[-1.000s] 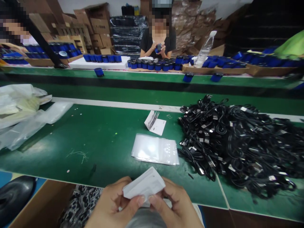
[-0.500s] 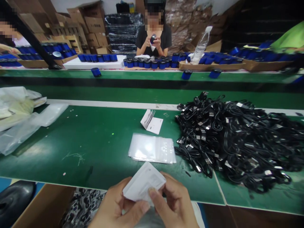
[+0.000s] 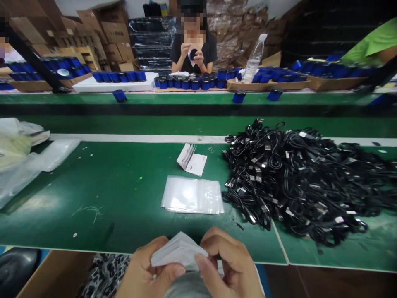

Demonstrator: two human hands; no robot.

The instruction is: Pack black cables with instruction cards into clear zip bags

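Head cam: L hand [image 3: 147, 269] & R hand [image 3: 232, 260], both part-closed, pinch paper [image 3: 180, 251], folds not yet flat; stacked bags [image 3: 189, 195], heaped cables [image 3: 297, 178] & part-open booklet [image 3: 197, 164] lie untouched.

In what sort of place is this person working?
Probably a factory workshop, perhaps an assembly line: there is a big heap of black cables, many similar blue cylindrical items in rows, and cardboard boxes stacked in the background.

- Near edge: left hand [image 3: 151, 269], right hand [image 3: 231, 258] and folded paper [image 3: 180, 251] fill the middle.
- Ahead: clear bags [image 3: 190, 195], half-open booklet [image 3: 196, 164] behind.
- Right: black cable heap [image 3: 294, 182] blocks passage, crowding the bags.
- Narrow gap between booklet and heap.
- Left: wide open counter [image 3: 124, 207], out to plastic sheeting [image 3: 56, 155].
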